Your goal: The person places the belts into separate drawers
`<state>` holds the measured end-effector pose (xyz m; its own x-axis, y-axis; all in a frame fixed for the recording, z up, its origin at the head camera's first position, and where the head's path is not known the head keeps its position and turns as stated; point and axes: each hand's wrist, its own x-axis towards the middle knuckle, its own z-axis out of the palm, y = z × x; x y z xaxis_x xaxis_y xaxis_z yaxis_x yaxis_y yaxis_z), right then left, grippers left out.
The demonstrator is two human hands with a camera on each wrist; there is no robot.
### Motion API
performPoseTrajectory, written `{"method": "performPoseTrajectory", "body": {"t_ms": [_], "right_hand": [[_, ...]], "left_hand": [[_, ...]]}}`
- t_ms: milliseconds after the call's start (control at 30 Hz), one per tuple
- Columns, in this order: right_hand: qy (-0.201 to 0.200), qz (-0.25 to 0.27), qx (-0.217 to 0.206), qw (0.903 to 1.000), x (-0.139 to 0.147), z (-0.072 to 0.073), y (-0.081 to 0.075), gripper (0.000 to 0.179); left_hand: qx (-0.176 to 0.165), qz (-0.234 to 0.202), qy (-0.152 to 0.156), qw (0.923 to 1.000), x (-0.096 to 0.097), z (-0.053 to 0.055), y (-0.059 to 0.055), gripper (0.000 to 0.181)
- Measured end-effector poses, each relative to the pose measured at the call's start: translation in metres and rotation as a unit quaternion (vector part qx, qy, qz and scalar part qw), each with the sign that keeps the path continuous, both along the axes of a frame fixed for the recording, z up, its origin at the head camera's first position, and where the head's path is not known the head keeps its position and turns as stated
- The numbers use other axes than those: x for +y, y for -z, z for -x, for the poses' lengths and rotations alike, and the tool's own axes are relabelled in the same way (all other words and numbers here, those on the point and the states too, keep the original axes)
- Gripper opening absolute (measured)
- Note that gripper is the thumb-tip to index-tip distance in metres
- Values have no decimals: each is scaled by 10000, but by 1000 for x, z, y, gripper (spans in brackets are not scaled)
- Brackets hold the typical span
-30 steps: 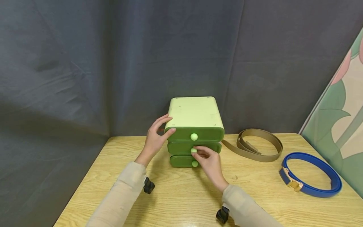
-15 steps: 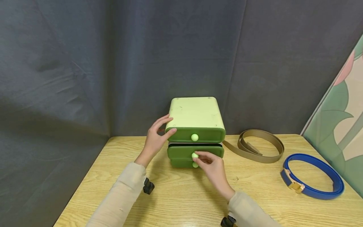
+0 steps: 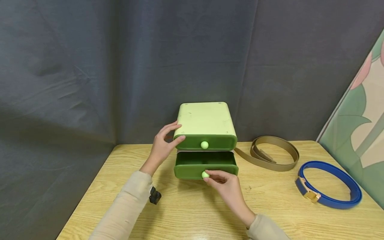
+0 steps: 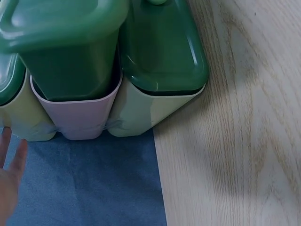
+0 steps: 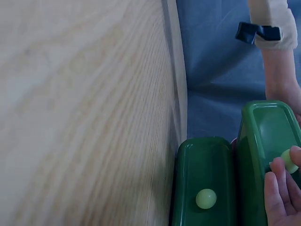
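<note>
A small three-tier drawer cabinet (image 3: 205,116) with a pale yellow-green top stands at the table's back. Its middle drawer (image 3: 189,172) is pulled well out, and the visible inside is dark green. My right hand (image 3: 228,187) pinches that drawer's round pale green knob (image 3: 205,174) between thumb and fingers. My left hand (image 3: 161,143) rests on the cabinet's upper left corner, thumb at the front and fingers along the side. The top drawer (image 3: 192,142) is closed. In the right wrist view the bottom drawer (image 5: 202,165) is closed; the head view hides it.
Right of the cabinet lies a coiled tan belt (image 3: 288,166). Nearer, a coiled blue belt (image 3: 342,203) with a gold buckle lies on the wooden table (image 3: 186,213). A dark curtain (image 3: 180,60) hangs close behind, and a patterned panel (image 3: 354,133) stands right.
My right hand has drawn the middle drawer forward by its knob, from closed to well out, covering the bottom drawer in the head view. The left hand has stayed at the cabinet's corner.
</note>
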<state>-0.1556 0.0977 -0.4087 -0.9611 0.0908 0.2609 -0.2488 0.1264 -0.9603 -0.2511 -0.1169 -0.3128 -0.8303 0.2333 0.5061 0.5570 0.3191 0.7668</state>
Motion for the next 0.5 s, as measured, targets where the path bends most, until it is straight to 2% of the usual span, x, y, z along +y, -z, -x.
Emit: {"method": "performPoseTrajectory", "body": {"t_ms": [133,500], "right_hand": [[-27,77,-60,9999,1,-8,1,21],[-144,-128,-158,9997,4,-30,5,22]], "left_hand": [[-34,8,-11,10000,-1,1,-1,44],[-35,21,-19,10000,0,0,0,44]]}}
